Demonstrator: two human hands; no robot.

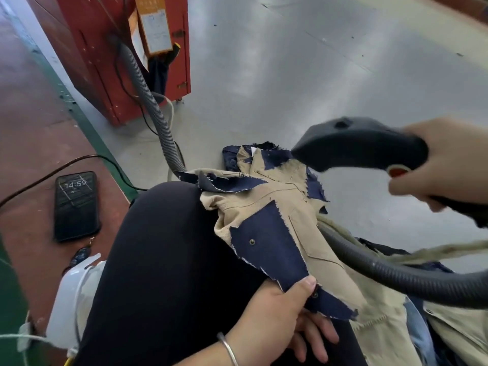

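Garment (pixel 280 191): khaki twill jacket, finely ribbed, stitched seams, lying draped over the person's raised knee (pixel 163 260) in black trousers and trailing down to the right onto the floor. Navy patches sewn on it, angular, edges frayed to pale threads; at least four are showing. The largest patch (pixel 266 244) is carrying one small round metal stud (pixel 252 241). Left hand (pixel 274 320) is pinching the lower corner of that patch, thumb flat on top, the other fingers lying straight beneath the cloth; one thin metal bangle (pixel 228 347) is sitting on the wrist. Right hand (pixel 443 159) is gripping a black matte plastic nozzle (pixel 356 143), wedge-shaped, one red button near the thumb, its mouth hanging just above the collar end of the garment; contact cannot be told, the nozzle being blurred. One black ribbed hose (pixel 396 276) is running from the handle across the jacket. A second hose (pixel 148 93), grey and corrugated, is leading to one red metal cabinet (pixel 105 48) bearing a paper label. Left of the knee: one black phone (pixel 76 207), screen lit, lying on a red-brown floor strip (pixel 26 114); one thin black cable (pixel 66 165); one white plastic container (pixel 71 299). A green stripe (pixel 87 128) is separating the strip from the smooth grey floor (pixel 290 62).
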